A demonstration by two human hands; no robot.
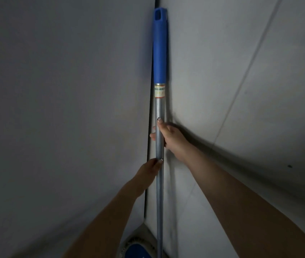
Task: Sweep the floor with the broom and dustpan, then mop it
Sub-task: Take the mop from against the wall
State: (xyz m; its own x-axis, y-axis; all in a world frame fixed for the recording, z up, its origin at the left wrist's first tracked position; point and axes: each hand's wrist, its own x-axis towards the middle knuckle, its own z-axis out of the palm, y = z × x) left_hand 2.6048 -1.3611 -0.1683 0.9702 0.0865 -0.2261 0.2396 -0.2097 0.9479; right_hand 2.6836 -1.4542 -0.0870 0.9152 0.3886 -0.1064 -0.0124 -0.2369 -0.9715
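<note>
Item: mop with grey metal pole (pixel 159 164), blue plastic grip (pixel 159 47) at its top end and a blue oval head fringed in pale yarn (pixel 138 248) at its foot; the pole stands nearly upright in the seam where two pale grey wall panels (pixel 64 90) meet, its long axis running top to bottom of the view, grip end pointing up and away from us, head down on the floor near the lower edge.

Holding: our right hand (pixel 172 138) is wrapped round the pole below the paper label (pixel 160 91), thumb laid up along the metal, the other fingers (pixel 152 135) curled behind and showing past its far side; our left hand (pixel 148 171) sits just beneath, fingertips against the pole, though we cannot tell whether it is truly closed round it.

Reason for placing, as we judge it: the corner props the pole so it stands unaided; two hands stacked at mid-length give control of a long, top-light shaft.

Relative places: grip well above both hands; label between grip and right hand; mop head well below the left hand; dark wall seam (pixel 148 127) just beside the fingers.

Stage, as we judge: mop in hand; no broom or dustpan in view.
</note>
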